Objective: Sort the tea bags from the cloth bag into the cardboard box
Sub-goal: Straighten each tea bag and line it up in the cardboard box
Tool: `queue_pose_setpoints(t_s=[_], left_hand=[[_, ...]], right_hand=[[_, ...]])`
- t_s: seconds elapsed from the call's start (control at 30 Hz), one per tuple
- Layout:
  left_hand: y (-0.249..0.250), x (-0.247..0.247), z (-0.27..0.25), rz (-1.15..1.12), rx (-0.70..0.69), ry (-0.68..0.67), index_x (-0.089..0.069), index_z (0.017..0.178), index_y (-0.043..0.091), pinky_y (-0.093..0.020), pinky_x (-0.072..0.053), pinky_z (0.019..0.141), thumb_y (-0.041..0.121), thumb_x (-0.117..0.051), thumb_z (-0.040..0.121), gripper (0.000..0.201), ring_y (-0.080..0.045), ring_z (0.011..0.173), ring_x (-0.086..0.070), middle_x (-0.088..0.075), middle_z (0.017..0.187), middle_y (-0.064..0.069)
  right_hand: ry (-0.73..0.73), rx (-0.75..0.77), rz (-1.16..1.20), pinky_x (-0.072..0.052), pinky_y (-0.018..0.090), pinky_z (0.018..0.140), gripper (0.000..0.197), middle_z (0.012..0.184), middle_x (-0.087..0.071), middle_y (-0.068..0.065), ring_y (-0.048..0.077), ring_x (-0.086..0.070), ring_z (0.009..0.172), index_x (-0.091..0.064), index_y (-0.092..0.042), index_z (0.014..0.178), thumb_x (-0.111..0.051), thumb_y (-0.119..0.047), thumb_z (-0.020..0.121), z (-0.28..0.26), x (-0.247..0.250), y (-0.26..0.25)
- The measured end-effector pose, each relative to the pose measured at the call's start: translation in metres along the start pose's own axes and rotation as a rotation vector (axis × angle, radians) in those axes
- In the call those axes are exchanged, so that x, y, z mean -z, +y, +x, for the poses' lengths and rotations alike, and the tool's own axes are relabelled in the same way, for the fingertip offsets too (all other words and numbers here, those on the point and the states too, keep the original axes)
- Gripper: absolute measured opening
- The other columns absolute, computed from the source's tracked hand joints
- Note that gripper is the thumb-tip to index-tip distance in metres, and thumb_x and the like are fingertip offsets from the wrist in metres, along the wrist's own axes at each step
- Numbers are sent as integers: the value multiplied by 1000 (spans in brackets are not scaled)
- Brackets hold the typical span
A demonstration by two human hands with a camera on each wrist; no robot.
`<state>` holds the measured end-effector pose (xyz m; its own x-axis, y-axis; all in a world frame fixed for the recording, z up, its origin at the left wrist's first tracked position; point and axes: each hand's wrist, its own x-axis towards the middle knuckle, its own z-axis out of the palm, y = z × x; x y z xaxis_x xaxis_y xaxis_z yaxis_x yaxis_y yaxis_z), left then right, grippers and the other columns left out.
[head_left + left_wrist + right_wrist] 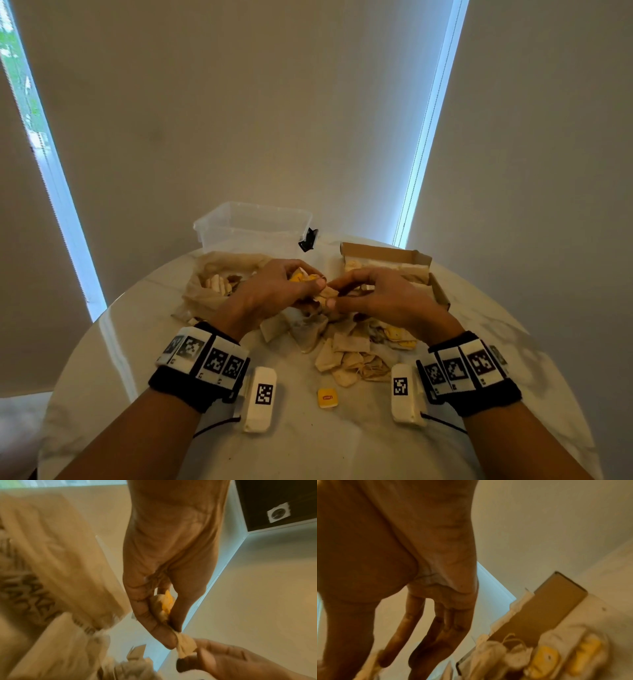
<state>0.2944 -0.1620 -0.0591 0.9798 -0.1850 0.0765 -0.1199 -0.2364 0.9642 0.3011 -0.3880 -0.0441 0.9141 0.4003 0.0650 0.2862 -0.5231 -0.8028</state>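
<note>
Over the middle of the table my left hand [301, 284] grips a clump of tea bags [163, 605] with yellow tags. My right hand [337, 291] meets it fingertip to fingertip and pinches one beige tea bag [325, 295] at the clump's end, the same bag [186, 645] sticking out below my left thumb. The cloth bag [212, 284] lies open at the left with tea bags inside. The cardboard box [421, 263] stands open at the right and holds some tea bags. A loose pile of tea bags [349, 349] lies under my hands.
A clear plastic tub [253, 222] with a black clip stands at the back. One yellow tag [327, 398] lies alone near the front of the round white marble table [137, 342]. Window blinds close off the space behind the table.
</note>
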Motion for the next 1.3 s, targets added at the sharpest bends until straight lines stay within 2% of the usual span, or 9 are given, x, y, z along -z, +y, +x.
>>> queue_pose_setpoints(t_s=[0.1, 0.3, 0.4, 0.53, 0.73, 0.87, 1.0, 1.2, 1.3], left_hand=[[4, 14, 0, 49, -24, 94, -75, 111, 9, -33, -66, 79, 20, -76, 97, 18, -23, 83, -79, -79, 98, -13], [7, 22, 1, 136, -17, 148, -74, 109, 14, -24, -62, 65, 19, -75, 98, 13, -18, 74, -79, -78, 94, -10], [3, 22, 2, 138, -15, 143, -75, 107, 15, -33, -66, 71, 20, -76, 96, 12, -20, 74, -79, -78, 93, -10], [0, 20, -2, 164, -21, 103, -75, 106, 17, -44, -67, 81, 17, -73, 96, 10, -20, 76, -80, -78, 95, -6], [4, 18, -6, 227, -44, 76, -76, 108, 26, -25, -62, 66, 5, -59, 99, 28, -12, 76, -78, -72, 113, -2], [3, 11, -4, 200, -7, 69, -75, 114, 15, -29, -66, 76, 6, -56, 102, 24, -14, 80, -78, -76, 105, -5], [3, 8, -4, 244, 23, 23, -78, 103, 23, -27, -65, 77, 3, -53, 101, 32, -13, 85, -76, -70, 108, 7], [17, -7, -8, 189, 127, -99, -68, 120, 16, -45, -63, 91, 11, -51, 107, 22, -28, 119, -59, -59, 133, -6], [18, -8, -12, 61, 111, -96, -63, 128, 27, -44, -59, 93, 32, -47, 107, 27, -25, 113, -65, -65, 126, -1]], right_hand=[[-19, 38, -356, -48, 16, 75, 27, 110, -68, -16, 2, -63, 95, -74, -34, 113, -84, -29, 89, 4, 1, -3], [-302, 365, -972, -52, 24, 79, 43, 133, -51, -12, 10, -56, 104, -66, -49, 129, -71, -20, 98, 23, -21, -11], [-370, 358, -1068, -51, 23, 79, 55, 140, -51, -5, 16, -59, 107, -62, -41, 141, -70, -10, 96, 31, -26, -12], [-340, 359, -1017, -54, 25, 93, 36, 133, -56, -3, 15, -60, 112, -71, -30, 132, -71, -16, 99, 31, -23, -15], [-79, 181, -389, -56, 21, 85, 16, 117, -71, -16, 3, -69, 98, -81, -32, 107, -82, -28, 91, 9, 15, -27], [34, 21, 250, -60, 36, 89, 14, 109, -81, 0, 20, -77, 104, -83, -22, 107, -76, -25, 96, -4, 20, -17], [29, -13, 665, -61, 40, 91, 24, 118, -76, 22, 35, -74, 111, -78, -1, 116, -62, -14, 103, -2, 11, -3], [74, -68, 754, -55, 46, 100, 33, 128, -70, 27, 34, -66, 110, -72, 0, 126, -62, -24, 106, 5, 2, 11], [78, -101, 709, -57, 45, 96, 30, 123, -73, 24, 31, -69, 105, -74, -2, 123, -63, -24, 105, 1, -4, 12]])
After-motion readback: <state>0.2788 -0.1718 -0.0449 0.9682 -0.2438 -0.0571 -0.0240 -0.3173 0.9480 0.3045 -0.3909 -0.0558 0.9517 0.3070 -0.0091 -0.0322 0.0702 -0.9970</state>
